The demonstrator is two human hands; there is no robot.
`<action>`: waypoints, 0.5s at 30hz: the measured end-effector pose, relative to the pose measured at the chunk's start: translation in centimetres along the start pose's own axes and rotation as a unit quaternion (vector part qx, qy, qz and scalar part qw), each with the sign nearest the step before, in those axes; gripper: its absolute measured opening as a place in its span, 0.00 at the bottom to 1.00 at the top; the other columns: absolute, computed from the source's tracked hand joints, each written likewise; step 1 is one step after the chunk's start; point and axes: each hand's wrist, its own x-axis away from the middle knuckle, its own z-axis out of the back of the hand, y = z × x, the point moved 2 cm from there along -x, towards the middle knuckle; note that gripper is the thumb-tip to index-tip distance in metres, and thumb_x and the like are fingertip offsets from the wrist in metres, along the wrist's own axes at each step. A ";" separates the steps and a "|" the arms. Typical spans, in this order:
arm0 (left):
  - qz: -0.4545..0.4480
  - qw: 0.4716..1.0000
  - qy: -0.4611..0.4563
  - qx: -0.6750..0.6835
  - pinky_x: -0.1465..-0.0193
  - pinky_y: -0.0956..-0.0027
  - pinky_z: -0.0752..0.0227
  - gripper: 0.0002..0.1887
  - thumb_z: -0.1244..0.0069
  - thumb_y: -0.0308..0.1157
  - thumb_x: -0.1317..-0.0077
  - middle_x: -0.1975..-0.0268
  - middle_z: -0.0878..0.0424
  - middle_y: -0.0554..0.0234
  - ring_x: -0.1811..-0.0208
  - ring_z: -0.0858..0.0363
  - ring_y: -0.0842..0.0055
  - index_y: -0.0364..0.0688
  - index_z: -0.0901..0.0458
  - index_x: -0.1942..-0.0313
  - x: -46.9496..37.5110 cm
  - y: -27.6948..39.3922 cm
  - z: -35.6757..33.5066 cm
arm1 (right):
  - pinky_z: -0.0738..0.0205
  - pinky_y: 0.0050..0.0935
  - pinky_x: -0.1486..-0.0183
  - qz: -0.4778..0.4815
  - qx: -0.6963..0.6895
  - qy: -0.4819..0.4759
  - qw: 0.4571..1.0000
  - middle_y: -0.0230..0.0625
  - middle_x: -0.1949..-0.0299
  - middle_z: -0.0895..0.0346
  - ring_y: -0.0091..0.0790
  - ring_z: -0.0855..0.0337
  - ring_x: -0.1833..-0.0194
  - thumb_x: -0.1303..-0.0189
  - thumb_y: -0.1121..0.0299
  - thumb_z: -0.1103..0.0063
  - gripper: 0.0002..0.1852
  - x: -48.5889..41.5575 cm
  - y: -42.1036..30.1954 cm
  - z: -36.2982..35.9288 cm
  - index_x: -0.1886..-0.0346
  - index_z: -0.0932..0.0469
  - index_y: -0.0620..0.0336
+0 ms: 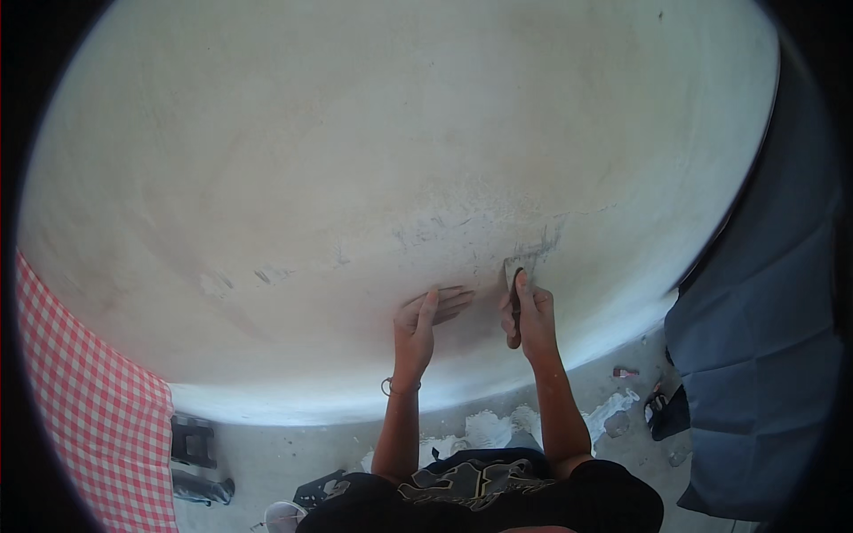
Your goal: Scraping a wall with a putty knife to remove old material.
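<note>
Before me is a pale, off-white wall (320, 166) that the lens bends into a curve. My right hand (533, 310) grips the dark handle of a putty knife (515, 300). Its metal blade lies at the lower right of a scuffed patch (460, 230) with dark streaks and roughened coating. To the left of the knife, my left hand (433, 313) is held with fingers stretched to the right and thumb up. Nothing shows in it; whether its fingers touch the wall I cannot tell. More dark scrapes (263, 275) run leftward across the wall, and a thin crack (600, 210) runs right.
A red-and-white checked cloth (100, 400) hangs at left, a blue-grey cloth (753, 373) at right. On the concrete floor (266, 446) are white powdery residue (490, 430), a black plastic stool (193, 443), a dark bag-like object (670, 413), a small red-and-white item (624, 372) and a pale bucket (283, 514).
</note>
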 end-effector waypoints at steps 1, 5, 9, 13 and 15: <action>-0.001 1.000 0.002 0.001 0.44 0.65 0.20 0.24 0.66 0.40 0.19 0.52 0.13 0.44 0.51 0.12 0.62 0.24 0.20 0.49 -0.1 -0.1 -0.2 | 0.53 0.22 0.91 -0.022 -0.008 -0.012 1.000 0.27 0.91 0.35 0.20 0.40 0.92 0.27 0.42 0.52 0.31 0.3 1.0 0.2 0.78 0.25 0.59; -0.019 1.000 0.020 0.000 0.48 0.66 0.19 0.23 0.64 0.39 0.20 0.55 0.12 0.45 0.54 0.11 0.63 0.24 0.19 0.50 -0.8 0.0 -2.5 | 0.51 0.22 0.91 -0.041 0.016 -0.048 0.998 0.27 0.90 0.35 0.20 0.38 0.91 0.26 0.43 0.54 0.30 -0.6 0.7 1.6 0.77 0.25 0.59; -0.014 0.999 0.019 -0.022 0.51 0.68 0.18 0.23 0.63 0.39 0.20 0.56 0.12 0.44 0.55 0.11 0.63 0.24 0.19 0.50 -1.8 -0.1 -5.0 | 0.50 0.22 0.90 0.020 0.010 -0.035 0.999 0.27 0.90 0.34 0.20 0.37 0.91 0.25 0.44 0.54 0.30 -1.8 -3.1 3.0 0.77 0.25 0.59; -0.037 0.999 0.034 -0.016 0.52 0.67 0.17 0.23 0.62 0.38 0.20 0.57 0.12 0.43 0.56 0.11 0.63 0.22 0.19 0.51 -1.9 -0.6 -6.1 | 0.50 0.22 0.90 -0.024 0.004 -0.038 0.999 0.27 0.90 0.35 0.20 0.37 0.91 0.25 0.44 0.54 0.30 -1.0 -0.7 4.9 0.77 0.25 0.59; -0.032 0.999 0.034 -0.015 0.51 0.67 0.17 0.23 0.62 0.38 0.20 0.57 0.12 0.43 0.56 0.11 0.63 0.22 0.19 0.51 -2.0 -0.1 -6.2 | 0.50 0.22 0.90 -0.047 -0.004 -0.045 0.998 0.27 0.90 0.35 0.20 0.37 0.91 0.25 0.44 0.53 0.30 -1.3 0.1 6.1 0.77 0.25 0.59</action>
